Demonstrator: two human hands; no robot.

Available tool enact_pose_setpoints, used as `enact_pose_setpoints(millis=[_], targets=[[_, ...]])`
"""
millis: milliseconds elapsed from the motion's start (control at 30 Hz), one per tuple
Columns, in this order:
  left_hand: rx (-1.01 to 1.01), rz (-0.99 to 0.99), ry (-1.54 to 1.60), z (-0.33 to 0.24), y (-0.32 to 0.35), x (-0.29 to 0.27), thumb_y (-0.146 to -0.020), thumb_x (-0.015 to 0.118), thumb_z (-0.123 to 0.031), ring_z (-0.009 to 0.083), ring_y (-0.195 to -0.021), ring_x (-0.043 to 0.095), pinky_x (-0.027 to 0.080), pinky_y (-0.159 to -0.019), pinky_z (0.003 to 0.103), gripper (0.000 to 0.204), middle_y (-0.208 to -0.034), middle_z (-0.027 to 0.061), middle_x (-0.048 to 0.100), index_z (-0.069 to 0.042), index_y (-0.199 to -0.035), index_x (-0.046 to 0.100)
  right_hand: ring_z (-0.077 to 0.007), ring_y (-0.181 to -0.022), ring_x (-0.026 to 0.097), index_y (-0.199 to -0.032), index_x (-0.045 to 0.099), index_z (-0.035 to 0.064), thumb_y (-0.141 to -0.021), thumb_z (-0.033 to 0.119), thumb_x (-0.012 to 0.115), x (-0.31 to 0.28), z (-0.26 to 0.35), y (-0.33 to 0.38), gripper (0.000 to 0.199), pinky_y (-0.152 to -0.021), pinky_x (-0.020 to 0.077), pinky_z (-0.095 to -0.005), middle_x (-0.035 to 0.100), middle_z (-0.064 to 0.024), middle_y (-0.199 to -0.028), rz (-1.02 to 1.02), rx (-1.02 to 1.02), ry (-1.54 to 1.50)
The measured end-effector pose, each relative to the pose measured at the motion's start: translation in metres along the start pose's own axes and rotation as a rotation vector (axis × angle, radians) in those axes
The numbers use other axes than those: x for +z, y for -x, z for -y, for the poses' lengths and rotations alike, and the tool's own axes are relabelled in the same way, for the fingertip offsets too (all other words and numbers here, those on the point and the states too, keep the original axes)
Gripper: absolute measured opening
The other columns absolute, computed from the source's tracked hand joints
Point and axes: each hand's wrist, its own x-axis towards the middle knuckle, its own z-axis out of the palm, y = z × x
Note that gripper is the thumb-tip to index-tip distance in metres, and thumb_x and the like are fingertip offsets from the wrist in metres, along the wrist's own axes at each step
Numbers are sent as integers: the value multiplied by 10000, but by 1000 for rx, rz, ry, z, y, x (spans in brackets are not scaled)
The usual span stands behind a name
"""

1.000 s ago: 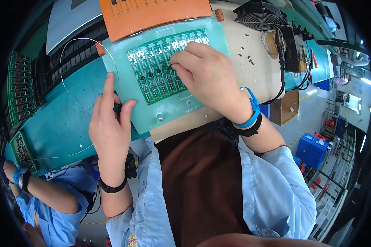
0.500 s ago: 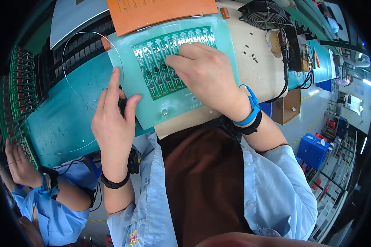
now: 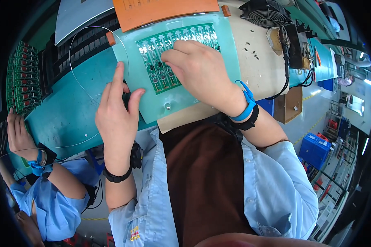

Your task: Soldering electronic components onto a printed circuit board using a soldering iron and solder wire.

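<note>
Greens, teals and blues around a work surface

At upper centre a dark green circuit board [image 3: 173, 55] with rows of small black and pale parts lies on a pale teal fixture plate [image 3: 181, 99], with an orange panel [image 3: 161, 10] above it. The mat [image 3: 66, 115] at left is deeper teal, crossed by a thin white wire [image 3: 76, 82]. At the far left edge stands a rack of green boards [image 3: 23, 78] flecked red. The right hand [image 3: 202, 72] wears a bright blue wrist strap [image 3: 245, 109] beside a black band; the left hand [image 3: 117, 119] has a black wristband [image 3: 117, 177]. The shirt [image 3: 272, 185] is light blue under a brown apron [image 3: 206, 181]. A black fan [image 3: 266, 14] sits upper right; blue crates [image 3: 315, 150] lie lower right.
</note>
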Motion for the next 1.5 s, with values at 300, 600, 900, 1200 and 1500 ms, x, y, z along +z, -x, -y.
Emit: enact_pose_setpoints(millis=[300,600,900,1200,1500], targets=[[17,-3,13,1,-1,0,-892,803,-199,248,-747,622,527,-670,390,671,-867,76,606,-103,-1506,548,-288,-806,667,-931,724,130,-829,116,753,1,1,-1,106,-662,552,-408,616,-50,-833,-40,41,-49],[12,0,2,0,0,4,-887,810,-196,247,-763,628,527,-678,385,683,-874,75,610,-99,-1509,543,-269,-802,677,-920,723,131,-802,110,756,8,5,-2,125,-656,558,-393,614,-45,-819,-20,-24,-14],[15,-17,0,2,3,5,-892,805,-192,259,-779,637,529,-696,393,681,-892,88,622,-91,-1511,538,-271,-797,678,-931,734,130,-804,110,759,9,3,2,132,-650,560,-394,622,-46,-814,-30,-35,-19],[-14,-8,-30,-3,2,3,-899,799,-179,249,-788,639,529,-708,387,672,-906,83,634,-97,-1513,537,-261,-757,676,-930,744,114,-831,102,762,-20,-14,12,101,-645,557,-377,645,-55,-814,-152,0,-36],[38,-25,-48,-1,3,4,-905,795,-166,236,-771,628,526,-705,373,682,-903,75,622,-116,-1530,526,-247,-663,648,-914,744,72,-854,70,754,-51,-67,44,61,-615,526,-357,653,-78,-781,-232,233,-27]])
